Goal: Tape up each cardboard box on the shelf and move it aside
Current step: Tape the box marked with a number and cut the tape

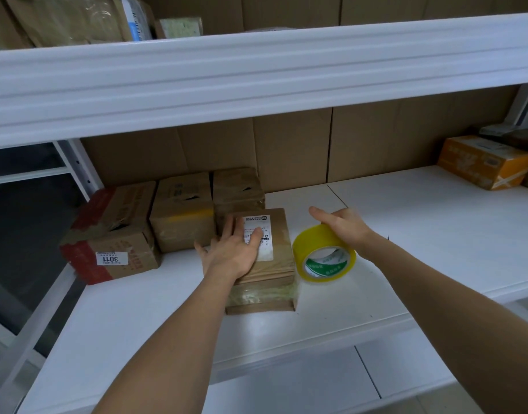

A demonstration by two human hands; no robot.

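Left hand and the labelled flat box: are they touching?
Touching. The head view shows the left hand lying palm-down on the flat box, fingers spread over its white label.

Soft even light, faint glare on the white shelf, wide-angle bowing at edges.

Flat box at shelf front; three boxes behind-left; tape roll just right; another box far right.
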